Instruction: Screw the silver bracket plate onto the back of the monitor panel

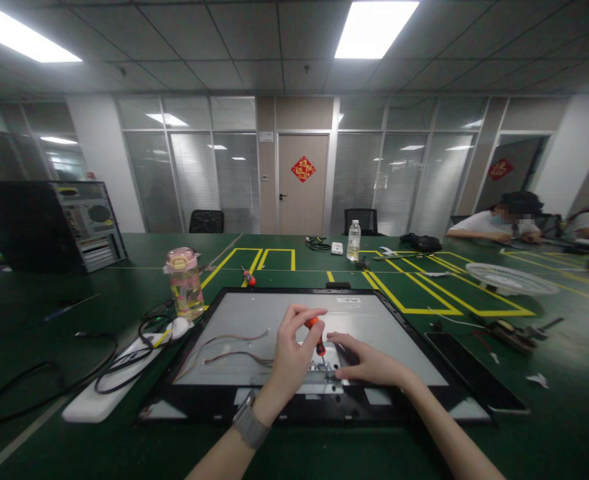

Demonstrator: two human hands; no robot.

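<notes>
Grasping the orange screwdriver (pixel 320 347), the left hand (pixel 294 343) holds its long axis steep, tip toward the metal plate (pixel 331 353), the right hand (pixel 369 360) just right, fingers parted.

A display panel (pixel 399 353) lay at the near middle of the surface (pixel 309 279). A screwdriver (pixel 320 345) stood over its near half, in the left hand's (pixel 294 343) fingers, with the right hand (pixel 369 360) just right of it. Wires (pixel 259 359) lay on the panel, left of both hands. Left of the panel lay a power strip (pixel 94 397); a cup (pixel 187 293) stood beyond it and a computer case (pixel 19 227) at the far left. Past the panel's far edge stood a bottle (pixel 354 241), with 2 chairs (pixel 206 221) behind. A slab-like device (pixel 474 373) lay along the panel's right side, and a person (pixel 474 223) sat at the far right.
</notes>
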